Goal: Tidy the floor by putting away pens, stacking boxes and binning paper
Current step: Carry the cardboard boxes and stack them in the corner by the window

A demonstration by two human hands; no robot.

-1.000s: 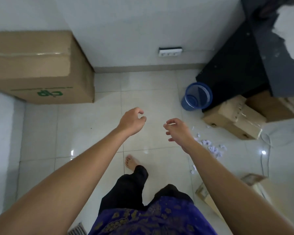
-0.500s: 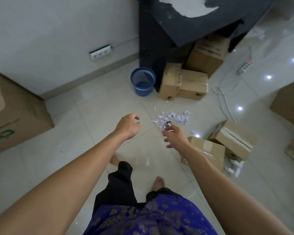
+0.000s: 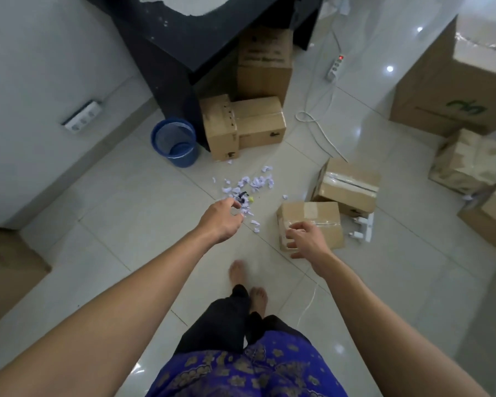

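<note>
The torn paper scraps (image 3: 248, 186) lie scattered on the tiled floor, directly ahead of the left hand (image 3: 222, 217) and between it and the blue bin (image 3: 174, 142) beyond. The left hand is nearer; its fingers are loosely curled, holding nothing. The right hand (image 3: 305, 239), also half-curled and empty, hangs over the nearest cardboard box (image 3: 311, 224). Any pens among the scraps are too small to identify.
</note>
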